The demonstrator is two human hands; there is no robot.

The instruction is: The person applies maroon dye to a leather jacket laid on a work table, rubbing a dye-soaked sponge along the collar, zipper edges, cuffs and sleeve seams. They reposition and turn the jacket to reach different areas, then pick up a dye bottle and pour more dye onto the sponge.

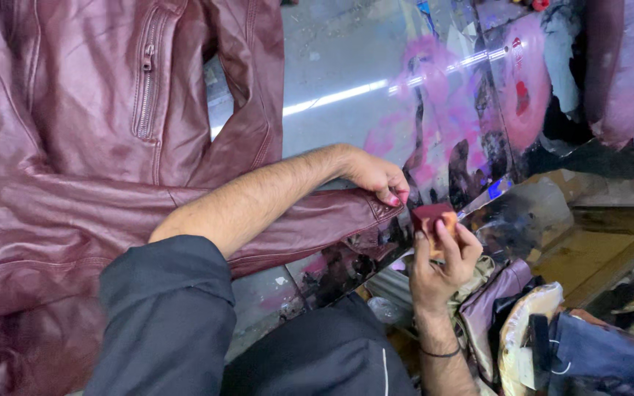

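The right hand (443,258) grips a dye-soaked sponge (431,217) at the sleeve cuff (376,213), which the left hand (377,176) pinches taut, likely to steady it. Beyond, the maroon leather jacket (89,147) lies spread over the stained table (376,88).

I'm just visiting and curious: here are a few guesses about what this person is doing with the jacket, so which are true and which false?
1. The jacket on the table is dark red leather. True.
2. The left hand pinches the cuff end of a sleeve. True.
3. The right hand holds a pair of scissors. False: it holds a small block, dark red on top, close to the cuff.
4. The chest pocket zipper stands wide open. False: it looks closed.
5. The table top is clean and white. False: it is shiny grey, stained pink and black.
6. The right wrist wears a thin dark band. True.
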